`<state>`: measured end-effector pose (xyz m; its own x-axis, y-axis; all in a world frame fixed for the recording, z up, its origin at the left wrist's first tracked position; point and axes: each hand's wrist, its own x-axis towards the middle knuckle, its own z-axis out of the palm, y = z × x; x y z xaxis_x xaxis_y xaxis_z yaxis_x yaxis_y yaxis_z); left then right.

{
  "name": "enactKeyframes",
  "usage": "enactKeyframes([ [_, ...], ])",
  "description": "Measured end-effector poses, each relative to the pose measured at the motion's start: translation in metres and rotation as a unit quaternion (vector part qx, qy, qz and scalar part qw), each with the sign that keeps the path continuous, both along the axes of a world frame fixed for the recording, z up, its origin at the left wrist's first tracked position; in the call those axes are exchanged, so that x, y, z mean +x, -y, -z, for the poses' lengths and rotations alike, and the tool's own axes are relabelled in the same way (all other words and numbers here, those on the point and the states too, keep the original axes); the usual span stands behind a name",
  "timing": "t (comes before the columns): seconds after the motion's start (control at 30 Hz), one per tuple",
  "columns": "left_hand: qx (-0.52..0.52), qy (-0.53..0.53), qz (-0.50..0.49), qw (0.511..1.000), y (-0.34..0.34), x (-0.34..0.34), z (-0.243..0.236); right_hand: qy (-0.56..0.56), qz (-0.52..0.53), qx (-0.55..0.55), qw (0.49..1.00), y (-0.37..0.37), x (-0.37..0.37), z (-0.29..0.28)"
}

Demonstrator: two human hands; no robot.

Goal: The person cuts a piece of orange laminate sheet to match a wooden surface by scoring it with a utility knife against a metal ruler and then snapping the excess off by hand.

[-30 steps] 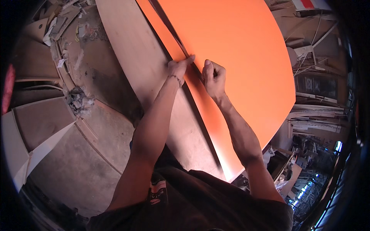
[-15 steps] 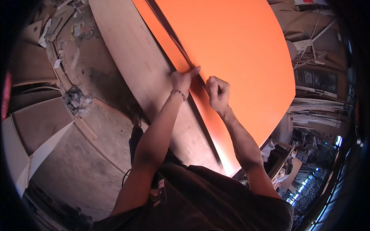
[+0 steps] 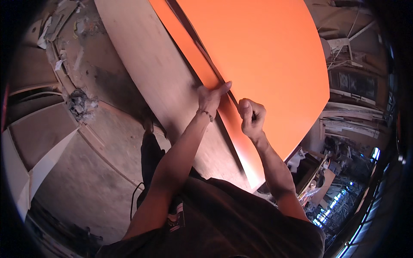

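Note:
A broad orange sheet (image 3: 266, 64) lies at a slant in front of me. Along its left side runs a narrow orange strip (image 3: 177, 38), with a dark gap between the two. My left hand (image 3: 211, 98) grips this strip: its thumb reaches across the top to the gap, and its fingers go round the outer edge, mostly hidden. Just right of the gap, my right hand (image 3: 253, 116) is closed in a fist at the sheet's edge, thumb uppermost. Nothing shows inside the fist. Both orange pieces rest over a pale wooden board (image 3: 142, 51).
Wood scraps (image 3: 60, 26) and a crumpled grey heap (image 3: 81, 105) litter the floor at left, near a brown panel with white sides (image 3: 41, 133). Stacked boards (image 3: 350, 118) line the right side. A cluttered box (image 3: 307, 172) stands by the sheet's near right corner.
Both hands have moved a little nearer to me along the gap, the left still gripping the strip and the right still in a fist. The view has shifted slightly.

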<state>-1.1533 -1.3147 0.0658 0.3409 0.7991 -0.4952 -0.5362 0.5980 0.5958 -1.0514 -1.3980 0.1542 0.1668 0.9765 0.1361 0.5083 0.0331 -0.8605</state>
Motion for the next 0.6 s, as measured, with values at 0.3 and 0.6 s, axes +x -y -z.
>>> enactKeyframes([
  [0.3,-0.023,-0.027,-0.016,0.999,0.027,0.010,0.005,0.027,0.006,-0.025,0.999,0.022,0.006,0.001],
  [0.6,-0.039,-0.005,0.026,0.999,0.047,0.013,-0.001,-0.008,0.018,-0.013,1.000,0.045,0.014,0.007],
])
